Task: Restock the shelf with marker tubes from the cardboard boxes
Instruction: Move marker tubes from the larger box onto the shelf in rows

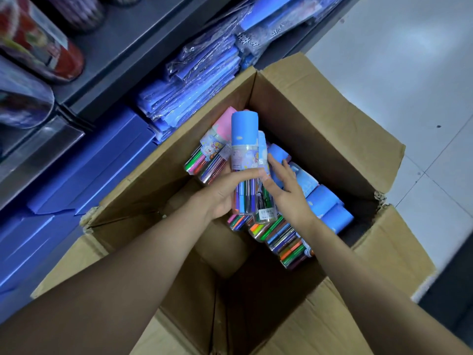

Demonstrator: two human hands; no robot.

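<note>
An open cardboard box (320,119) stands on the floor with several marker tubes lying in it, most with blue caps (325,201), their clear bodies full of coloured markers (286,242). My left hand (225,193) grips a blue-capped marker tube (243,139) upright over the box, thumb across its clear body. A pink-capped tube (217,139) lies against that hand's fingers on the far side. My right hand (284,188) holds a second blue-capped tube (263,201) pressed beside the first, fingers along its side.
A grey shelf unit (122,60) runs along the left, with marker tubes (46,47) on an upper level, plastic-wrapped blue packs (199,78) and blue folders (89,175) below. The white tiled floor (409,60) lies to the right of the box.
</note>
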